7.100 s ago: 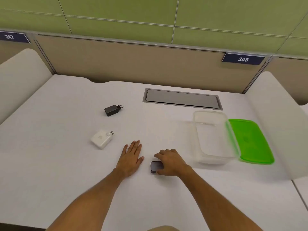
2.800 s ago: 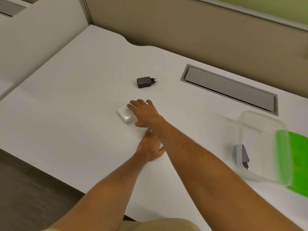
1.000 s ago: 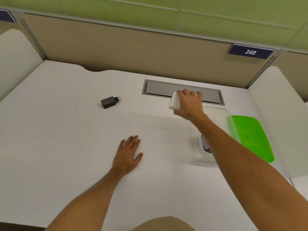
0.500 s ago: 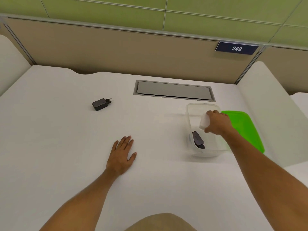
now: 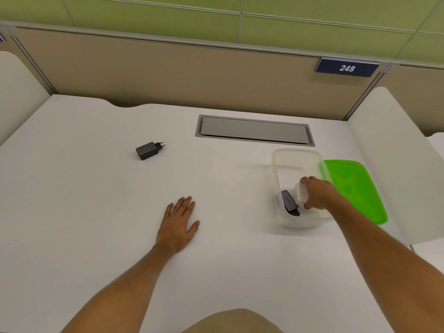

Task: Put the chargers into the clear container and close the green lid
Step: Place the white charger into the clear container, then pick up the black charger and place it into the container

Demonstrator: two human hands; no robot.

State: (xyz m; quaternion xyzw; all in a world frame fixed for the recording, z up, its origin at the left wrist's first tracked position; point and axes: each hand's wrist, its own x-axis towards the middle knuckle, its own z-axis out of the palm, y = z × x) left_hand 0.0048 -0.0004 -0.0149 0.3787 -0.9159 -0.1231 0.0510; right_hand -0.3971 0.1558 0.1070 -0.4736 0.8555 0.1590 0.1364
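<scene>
The clear container (image 5: pixel 292 156) stands at the right of the white desk, its green lid (image 5: pixel 353 188) lying flat just to its right. My right hand (image 5: pixel 318 194) reaches down inside the container, shut on a white charger (image 5: pixel 301 194). A dark grey charger (image 5: pixel 289 205) leans against the container's left wall, right beside the white one. A black charger (image 5: pixel 147 150) lies on the desk at the far left, plug pins pointing right. My left hand (image 5: pixel 179 223) rests flat on the desk, palm down, fingers apart.
A grey cable hatch (image 5: pixel 254 129) is set into the desk behind the container. White side dividers (image 5: pixel 394 164) rise at both ends, and a beige back panel with a sign reading 248 (image 5: pixel 346 68) closes off the far edge.
My right hand carried the white charger from above the hatch over the container and has lowered it inside, next to the dark grey charger. My left hand has stayed flat on the desk.
</scene>
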